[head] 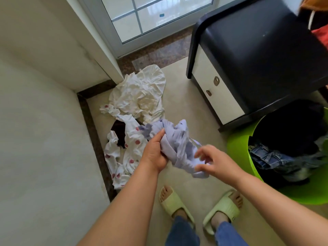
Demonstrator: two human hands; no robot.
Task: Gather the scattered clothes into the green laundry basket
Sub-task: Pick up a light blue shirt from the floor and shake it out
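1. Underfoot you have a pale beige tiled floor (193,103), edged along the wall by a dark speckled stone skirting (94,135) that turns at the corner toward the glazed door (142,16).
2. Your left hand (154,151) grips a bunched lavender garment (175,139) in its curled fingers, held up off the floor in front of you.
3. Your right hand (213,160) pinches the lower end of that same garment with thumb and fingertips.
4. Behind the garment, still on the floor by the wall corner, lie a crumpled white sheet-like cloth (140,91), a white piece with red dots (127,150), and a dark item (119,132) partly wrapped in the dotted one.
5. At your right stands the green laundry basket (237,144), just beside a black cabinet with a white drawer front (248,55); inside the basket are blue jeans (266,155) and dark clothes (291,128).
6. Your feet wear pale green slippers (175,203), planted on the tiles near the basket.
7. White walls (40,103) fill the left side.
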